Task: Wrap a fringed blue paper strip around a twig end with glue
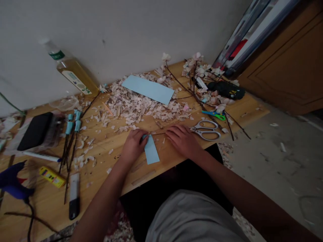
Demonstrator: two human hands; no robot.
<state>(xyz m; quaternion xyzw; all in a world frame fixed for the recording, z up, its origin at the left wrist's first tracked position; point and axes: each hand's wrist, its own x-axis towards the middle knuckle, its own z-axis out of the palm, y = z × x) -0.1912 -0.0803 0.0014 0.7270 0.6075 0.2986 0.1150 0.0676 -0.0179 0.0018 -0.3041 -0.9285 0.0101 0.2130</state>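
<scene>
A narrow light-blue paper strip (pixel 151 150) lies on the wooden table near its front edge. My left hand (pixel 135 143) is closed at the strip's top end, fingers pinching it together with one end of a thin dark twig (pixel 159 133). The twig runs to the right toward my right hand (pixel 182 138), which rests low over the table with its fingers close together; its fingertips touch or cover the twig's other end, and I cannot make out whether they grip it. Silver-handled scissors (pixel 207 130) lie just right of my right hand, their blades partly hidden by it.
Behind my hands are heaped petals (pixel 126 104) under a larger blue sheet (pixel 148 89), and flowering branches (pixel 194 84). Wrapped twigs (pixel 69 141), a glue gun (pixel 15 181), a yellow box (pixel 52 176), a cutter (pixel 74 196) and a leaning bottle (pixel 73 72) are at the left.
</scene>
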